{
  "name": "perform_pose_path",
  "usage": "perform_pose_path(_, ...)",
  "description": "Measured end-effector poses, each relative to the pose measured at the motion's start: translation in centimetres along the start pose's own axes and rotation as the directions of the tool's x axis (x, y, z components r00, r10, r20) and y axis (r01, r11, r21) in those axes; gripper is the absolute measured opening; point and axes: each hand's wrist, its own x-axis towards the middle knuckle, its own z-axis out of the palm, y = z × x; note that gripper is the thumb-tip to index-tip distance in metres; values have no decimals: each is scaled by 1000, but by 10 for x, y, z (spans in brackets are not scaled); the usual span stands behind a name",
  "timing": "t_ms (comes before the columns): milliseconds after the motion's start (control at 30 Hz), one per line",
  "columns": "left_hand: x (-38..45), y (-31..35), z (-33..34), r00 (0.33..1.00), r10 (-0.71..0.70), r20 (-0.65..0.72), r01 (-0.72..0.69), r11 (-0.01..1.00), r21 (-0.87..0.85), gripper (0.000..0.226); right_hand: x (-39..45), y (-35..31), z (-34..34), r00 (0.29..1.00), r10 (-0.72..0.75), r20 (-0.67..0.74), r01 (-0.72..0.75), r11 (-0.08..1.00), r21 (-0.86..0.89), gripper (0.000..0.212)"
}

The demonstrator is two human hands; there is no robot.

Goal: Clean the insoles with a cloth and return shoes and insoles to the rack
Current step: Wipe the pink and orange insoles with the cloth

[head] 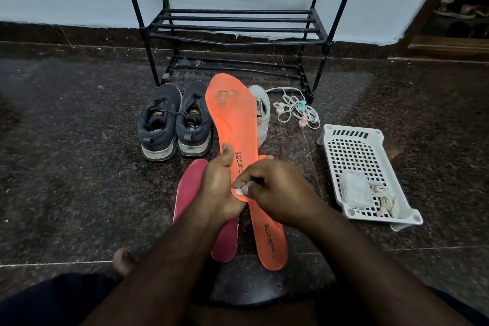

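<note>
I see the left hand [221,185] wrapped around the heel end of an orange insole [232,116], thumb laid along its printed face, holding it raised so the toe end points away from the hand toward the black shoe rack [238,26]. The right hand [275,188] is curled tight on a small white cloth [241,191], pinching it against the heel of that insole just beside the left palm. Under both hands, on the dark stone floor [79,167], I make out a second orange insole [270,238] lying flat and, to the left of it, a red insole [190,188], partly hidden by the left wrist. Beyond the left hand stands a pair of dark grey shoes [174,124], side by side, toes toward the rack. A white shoe [262,114] sits behind the raised insole, mostly covered by it. Further out past the right hand lie loose white laces [293,108]. To the right of the right hand rests a white plastic basket [352,145] with a small clear box [356,189] and crumpled scraps inside.
</note>
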Motion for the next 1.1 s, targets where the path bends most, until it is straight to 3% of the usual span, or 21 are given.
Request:
perform_pose_path(67,-1,0,0,1000,4,3,-4,1000,-27,65,0,3,-8,998,25,-58,-22,999,49,26)
perform_pose_path(167,-6,0,3,1000,26,11,-25,997,-71,60,4,9,-8,980,-64,-188,43,993,-111,27)
perform_pose_path(300,-9,5,5,1000,1,23,0,998,-56,60,-3,-1,7,994,-73,-85,62,990,-125,15)
perform_pose_path(433,-10,6,7,1000,-1,22,2,999,-46,62,-6,-3,1,1000,-1,-26,2,999,44,18)
perform_pose_path(567,-7,4,1,999,17,36,-14,996,-90,67,2,7,-1,974,6,-227,-23,997,-75,21)
perform_pose_path(633,-3,4,-1,999,4,42,1,994,-110,66,0,3,6,984,38,-173,-57,993,-108,20)
perform_pose_path(733,-4,9,0,999,-26,39,32,989,-148,68,-5,-3,8,993,110,-42,-109,994,16,18)
perform_pose_path(800,-7,11,1,1000,-12,21,15,987,-160,68,-3,0,3,985,129,-112,-119,989,92,19)
perform_pose_path(900,-7,8,1,999,47,23,-42,985,-170,65,3,5,1,960,100,-260,-101,995,8,21)
perform_pose_path(1000,-4,8,1,997,77,7,-74,976,-207,60,-2,-1,11,976,193,-102,-189,981,49,21)
perform_pose_path(1100,-5,10,1,997,73,-7,-73,983,-171,61,-6,-6,13,975,221,31,-222,945,242,24)
